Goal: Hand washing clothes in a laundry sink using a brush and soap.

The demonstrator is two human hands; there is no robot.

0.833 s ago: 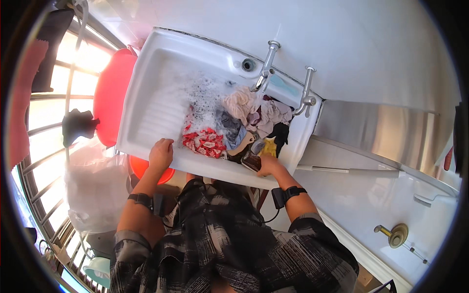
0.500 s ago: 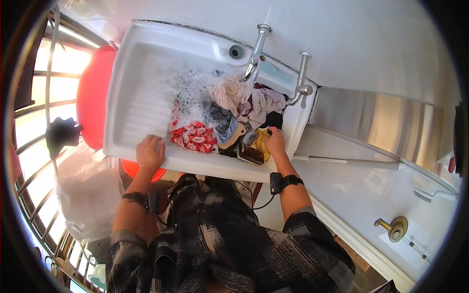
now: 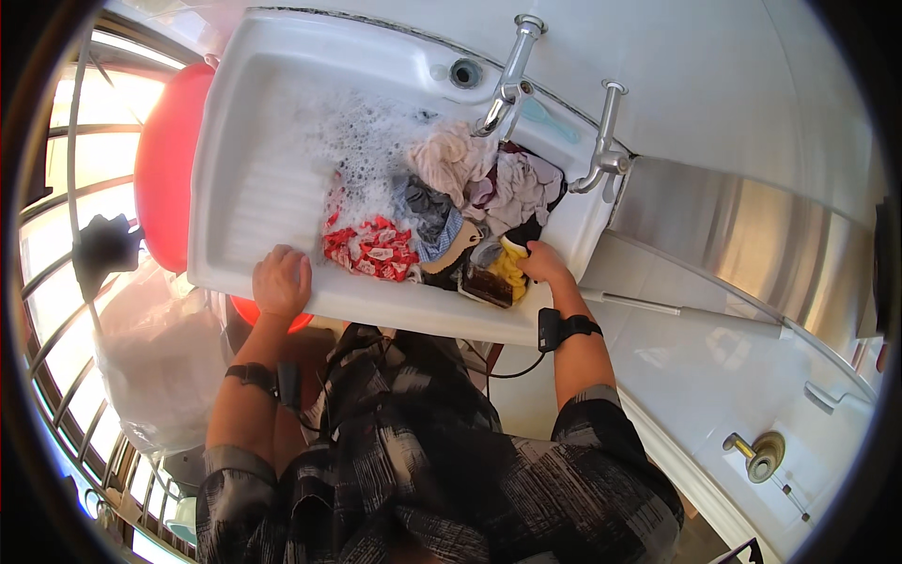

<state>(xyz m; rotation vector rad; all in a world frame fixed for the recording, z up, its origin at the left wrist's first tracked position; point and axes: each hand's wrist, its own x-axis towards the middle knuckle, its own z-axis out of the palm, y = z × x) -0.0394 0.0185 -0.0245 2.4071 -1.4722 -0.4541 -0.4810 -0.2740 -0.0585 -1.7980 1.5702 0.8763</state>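
My left hand (image 3: pixel 281 280) lies on the front rim of the white sink (image 3: pixel 235 226), fingers loosely bent, holding nothing. My right hand (image 3: pixel 542 263) has its fingers closed on a yellow cloth (image 3: pixel 510 268) at the pile's right edge. Beside it are a black cloth (image 3: pixel 526 229), a dark brown block-like item (image 3: pixel 486 284) and a beige piece (image 3: pixel 458 246). Further left lie red printed fabric (image 3: pixel 381 249) and grey-blue cloth (image 3: pixel 427 211). Pale pink (image 3: pixel 446 160) and lilac (image 3: pixel 524 188) clothes sit behind, with foamy water around the left of the pile.
Two chrome taps (image 3: pixel 517 66) stand at the back beside a drain hole (image 3: pixel 466 73). A red tub (image 3: pixel 164 174), plastic bag (image 3: pixel 164 357) and window bars are at left. A steel strip (image 3: pixel 714 244) and brass fitting (image 3: pixel 763 456) are at right.
My right hand has moved from beside the dark item rearward and rightward to the yellow cloth's upper edge. My left hand stays on the rim. The view has shifted.
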